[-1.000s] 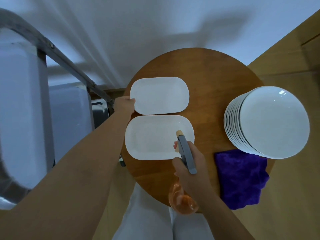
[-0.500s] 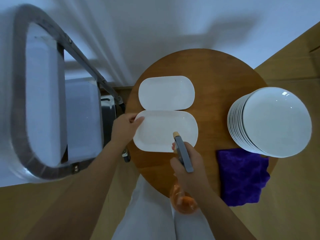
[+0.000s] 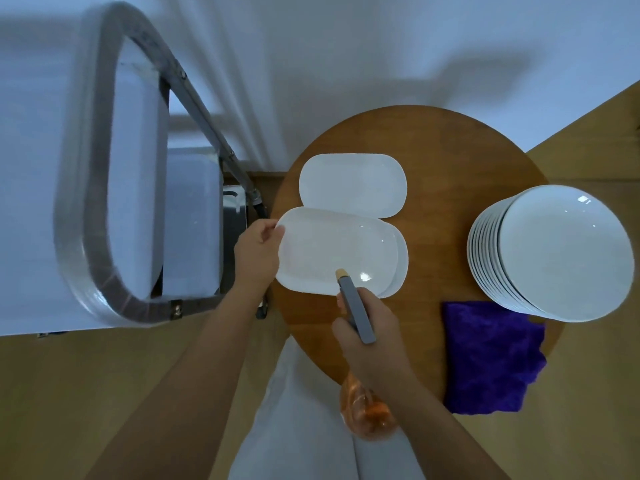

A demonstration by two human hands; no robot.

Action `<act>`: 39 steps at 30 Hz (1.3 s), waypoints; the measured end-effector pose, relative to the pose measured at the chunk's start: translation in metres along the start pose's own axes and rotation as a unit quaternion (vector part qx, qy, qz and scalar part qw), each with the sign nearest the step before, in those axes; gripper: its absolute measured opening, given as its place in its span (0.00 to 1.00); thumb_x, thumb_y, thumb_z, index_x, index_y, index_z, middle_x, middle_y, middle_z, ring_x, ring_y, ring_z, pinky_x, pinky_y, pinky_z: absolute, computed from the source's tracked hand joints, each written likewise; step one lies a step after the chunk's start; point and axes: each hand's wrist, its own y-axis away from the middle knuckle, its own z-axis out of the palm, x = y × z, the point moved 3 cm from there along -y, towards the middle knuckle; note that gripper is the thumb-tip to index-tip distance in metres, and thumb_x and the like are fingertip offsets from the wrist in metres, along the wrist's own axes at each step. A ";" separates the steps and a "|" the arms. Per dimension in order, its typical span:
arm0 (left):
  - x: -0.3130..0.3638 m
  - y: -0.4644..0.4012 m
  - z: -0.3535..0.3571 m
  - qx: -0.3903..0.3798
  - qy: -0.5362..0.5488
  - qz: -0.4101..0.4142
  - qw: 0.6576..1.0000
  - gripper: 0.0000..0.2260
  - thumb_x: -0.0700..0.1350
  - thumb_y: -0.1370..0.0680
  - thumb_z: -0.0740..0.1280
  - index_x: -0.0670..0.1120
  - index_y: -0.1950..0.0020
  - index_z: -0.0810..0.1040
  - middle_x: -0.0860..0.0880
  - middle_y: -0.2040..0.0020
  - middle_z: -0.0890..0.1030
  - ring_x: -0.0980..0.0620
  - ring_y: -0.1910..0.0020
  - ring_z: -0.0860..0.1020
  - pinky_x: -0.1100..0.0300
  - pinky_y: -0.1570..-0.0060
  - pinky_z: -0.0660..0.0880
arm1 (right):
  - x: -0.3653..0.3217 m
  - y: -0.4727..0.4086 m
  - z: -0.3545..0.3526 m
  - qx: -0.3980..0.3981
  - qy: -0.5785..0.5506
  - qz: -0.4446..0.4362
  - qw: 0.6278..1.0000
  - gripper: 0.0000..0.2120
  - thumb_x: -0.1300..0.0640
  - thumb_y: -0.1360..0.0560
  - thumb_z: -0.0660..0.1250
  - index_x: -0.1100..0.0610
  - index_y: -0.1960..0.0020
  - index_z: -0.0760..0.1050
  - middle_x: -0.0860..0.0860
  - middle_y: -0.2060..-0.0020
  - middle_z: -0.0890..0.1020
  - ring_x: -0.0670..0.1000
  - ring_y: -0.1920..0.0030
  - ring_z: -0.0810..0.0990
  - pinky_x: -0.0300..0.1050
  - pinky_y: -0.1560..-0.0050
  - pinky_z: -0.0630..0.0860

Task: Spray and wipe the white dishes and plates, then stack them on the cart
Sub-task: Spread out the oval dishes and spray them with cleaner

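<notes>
A round wooden table (image 3: 450, 161) fills the middle of the view, standing on a tan floor against a white wall, with a metal-framed cart (image 3: 90, 202) parked just off its left edge. On the table's right edge sits a stack of round white plates (image 3: 561, 251), and near that stack, at the front right edge, a purple cloth (image 3: 491, 358) drapes partly over the rim. Toward the table's far left lies an oblong white dish (image 3: 353, 183), flat and untouched. Just in front of it, the left hand (image 3: 258, 254) grips the left end of the upper oblong dish (image 3: 336, 251), fingers curled over its rim, thumb side toward the cart; that dish is tilted slightly and sits over a second oblong dish (image 3: 401, 265), of which only a thin crescent peeks out on the right. Whether the two are touching is hard to tell. The right hand (image 3: 370, 334) wraps around a spray bottle (image 3: 356, 310), its grey head and tan nozzle pointing at the near edge of the held dish, nozzle over the rim. The bottle's orange body shows below the wrist, partly hidden by the hand. The cart's lower shelves are blurred and its left side runs out of view. The trigger finger is hidden behind the sprayer head.
</notes>
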 end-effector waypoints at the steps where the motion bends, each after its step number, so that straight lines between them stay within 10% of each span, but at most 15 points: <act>1: -0.001 0.005 0.000 -0.006 0.049 -0.030 0.998 0.08 0.46 0.19 0.62 0.48 0.43 0.77 0.57 0.55 0.77 0.62 0.59 0.73 0.71 0.60 0.68 | -0.002 0.000 0.000 -0.001 -0.001 -0.005 1.000 0.07 0.65 0.27 0.65 0.55 0.59 0.71 0.50 0.70 0.71 0.48 0.71 0.66 0.41 0.69 0.69; 7: -0.013 0.027 0.008 -0.039 0.283 -0.236 0.929 0.02 0.44 0.22 0.67 0.52 0.53 0.77 0.53 0.52 0.80 0.51 0.51 0.78 0.54 0.51 0.79 | -0.006 0.000 0.003 0.005 0.014 -0.016 1.000 0.12 0.64 0.28 0.66 0.49 0.60 0.69 0.46 0.70 0.70 0.45 0.71 0.68 0.36 0.68 0.69; 18: -0.013 0.028 0.012 -0.044 0.392 -0.281 0.875 0.03 0.44 0.23 0.68 0.50 0.51 0.78 0.50 0.52 0.83 0.49 0.52 0.82 0.57 0.63 0.81 | 0.002 0.005 -0.002 -0.068 0.075 0.010 0.995 0.10 0.63 0.29 0.66 0.51 0.63 0.68 0.47 0.71 0.70 0.45 0.71 0.66 0.36 0.67 0.69; 39: -0.009 0.020 0.014 -0.029 0.377 -0.261 0.888 0.11 0.44 0.23 0.67 0.46 0.41 0.77 0.47 0.45 0.81 0.47 0.47 0.80 0.53 0.52 0.80 | 0.034 0.006 -0.067 0.117 -0.005 0.091 0.989 0.11 0.67 0.26 0.64 0.55 0.63 0.70 0.52 0.73 0.70 0.51 0.72 0.68 0.40 0.73 0.69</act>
